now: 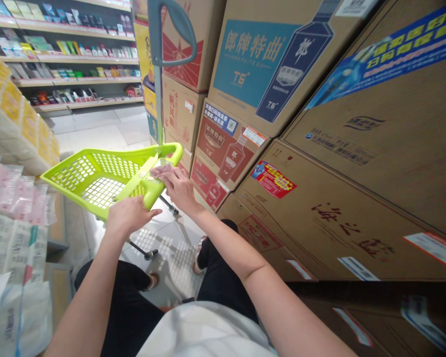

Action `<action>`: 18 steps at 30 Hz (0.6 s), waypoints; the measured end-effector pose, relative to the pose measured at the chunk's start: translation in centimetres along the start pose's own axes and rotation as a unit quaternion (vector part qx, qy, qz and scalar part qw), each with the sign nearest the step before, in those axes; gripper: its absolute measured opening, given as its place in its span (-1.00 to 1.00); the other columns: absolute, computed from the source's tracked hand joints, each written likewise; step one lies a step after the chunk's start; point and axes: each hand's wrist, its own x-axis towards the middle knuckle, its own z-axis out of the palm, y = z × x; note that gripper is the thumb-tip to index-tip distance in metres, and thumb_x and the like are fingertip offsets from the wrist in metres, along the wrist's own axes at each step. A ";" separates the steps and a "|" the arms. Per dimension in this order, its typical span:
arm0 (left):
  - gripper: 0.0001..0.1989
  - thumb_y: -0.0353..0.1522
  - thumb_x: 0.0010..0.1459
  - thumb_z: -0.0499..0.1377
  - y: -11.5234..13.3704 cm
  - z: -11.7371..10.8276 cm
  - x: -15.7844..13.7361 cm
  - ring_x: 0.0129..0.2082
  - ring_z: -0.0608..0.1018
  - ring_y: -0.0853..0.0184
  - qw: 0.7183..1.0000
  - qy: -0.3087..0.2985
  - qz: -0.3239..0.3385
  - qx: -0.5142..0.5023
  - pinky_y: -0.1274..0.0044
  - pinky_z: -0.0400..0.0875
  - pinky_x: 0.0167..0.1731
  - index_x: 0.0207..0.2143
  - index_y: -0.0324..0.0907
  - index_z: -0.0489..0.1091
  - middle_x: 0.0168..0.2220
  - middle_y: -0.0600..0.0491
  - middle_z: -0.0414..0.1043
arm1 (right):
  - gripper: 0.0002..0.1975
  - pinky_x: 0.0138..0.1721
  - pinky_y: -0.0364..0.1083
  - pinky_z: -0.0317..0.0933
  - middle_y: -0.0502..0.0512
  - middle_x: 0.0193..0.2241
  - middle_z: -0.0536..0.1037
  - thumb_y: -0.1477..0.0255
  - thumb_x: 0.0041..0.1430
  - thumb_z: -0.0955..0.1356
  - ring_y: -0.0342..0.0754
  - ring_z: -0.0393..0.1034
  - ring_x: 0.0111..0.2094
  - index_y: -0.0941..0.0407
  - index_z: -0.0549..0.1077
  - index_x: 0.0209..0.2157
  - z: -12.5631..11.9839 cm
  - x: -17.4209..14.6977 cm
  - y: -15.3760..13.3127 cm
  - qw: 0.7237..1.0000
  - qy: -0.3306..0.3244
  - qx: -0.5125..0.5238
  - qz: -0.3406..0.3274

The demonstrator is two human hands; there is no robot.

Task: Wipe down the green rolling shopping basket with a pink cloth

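A lime-green rolling shopping basket with perforated sides stands in front of me, slightly tilted. My left hand grips its near rim, fingers over the edge and thumb stretched out to the right. Under my right hand, a crumpled pinkish cloth is pressed against the basket's right end, held in the bent fingers. From that end a grey pull handle rises with a loop at its top. Small dark wheels show below the basket.
Stacked cardboard cartons form a wall close on my right. Packaged goods and yellow packs are piled along the left. Shelves of small items stand at the back, beyond a pale tiled floor.
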 end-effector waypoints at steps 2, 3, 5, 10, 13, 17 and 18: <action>-0.22 0.22 0.09 -0.03 0.0 -0.1 0.1 -0.04 0.59 -0.10 1.000 -0.002 0.001 -0.001 0.26 0.45 -0.10 -0.05 -0.23 0.51 -0.10 -0.30 0.59 | -0.65 0.12 -0.08 0.19 0.13 0.00 0.52 0.29 0.49 0.17 -0.01 0.30 0.04 0.05 0.55 -0.06 0.1 1.2 1.0 1.000 0.013 0.019 -0.002; -0.23 0.21 0.09 -0.02 0.1 -0.2 0.2 -0.03 0.59 -0.09 1.000 -0.003 0.002 -0.001 0.26 0.45 -0.10 -0.05 -0.23 0.51 -0.10 -0.30 0.59 | -0.66 0.14 -0.06 0.18 0.14 -0.01 0.52 0.31 0.48 0.18 -0.01 0.31 0.04 0.07 0.55 -0.08 0.2 2.0 1.5 0.999 0.024 0.025 0.009; -0.25 0.20 0.10 -0.02 0.4 -0.3 0.4 -0.03 0.59 -0.07 1.000 -0.003 0.005 -0.001 0.28 0.46 -0.10 -0.05 -0.22 0.51 -0.08 -0.28 0.59 | -0.69 0.16 -0.02 0.16 0.17 -0.02 0.53 0.34 0.48 0.19 0.01 0.32 0.03 0.10 0.55 -0.12 0.7 3.2 2.0 0.998 0.050 0.035 0.035; -0.28 0.19 0.09 0.00 0.6 -0.4 1.8 -0.03 0.59 -0.04 1.000 0.005 0.010 0.002 0.33 0.46 -0.12 -0.06 -0.20 0.51 -0.06 -0.24 0.59 | -0.68 0.13 0.04 0.23 0.14 -0.07 0.54 0.27 0.46 0.22 0.04 0.35 0.00 0.07 0.56 -0.18 2.2 2.5 0.8 0.994 0.081 0.058 0.035; -0.29 0.18 0.07 0.01 0.1 -0.2 3.2 -0.03 0.59 -0.03 1.000 0.009 0.023 -0.004 0.35 0.45 -0.13 -0.06 -0.19 0.51 -0.05 -0.24 0.59 | -0.68 0.14 0.03 0.26 0.09 -0.08 0.55 0.24 0.45 0.22 0.02 0.36 0.00 0.02 0.58 -0.17 2.8 1.0 0.1 0.995 0.075 0.069 -0.010; -0.27 0.20 0.02 0.04 -0.4 -0.3 5.0 -0.03 0.59 -0.04 1.000 0.007 0.023 -0.019 0.36 0.44 -0.16 -0.06 -0.18 0.51 -0.06 -0.23 0.60 | -0.70 0.10 0.00 0.30 0.08 -0.01 0.53 0.24 0.45 0.24 0.01 0.36 -0.02 0.00 0.59 -0.13 3.2 1.1 0.5 0.995 0.061 0.076 -0.022; -0.27 0.20 0.01 0.05 -0.4 -0.4 5.4 -0.03 0.59 -0.04 0.999 0.005 0.023 -0.022 0.36 0.44 -0.16 -0.06 -0.18 0.51 -0.08 -0.23 0.61 | -0.70 0.10 -0.01 0.30 0.07 0.01 0.52 0.24 0.45 0.23 0.00 0.36 -0.03 0.00 0.59 -0.13 3.3 1.6 0.7 0.995 0.062 0.077 -0.018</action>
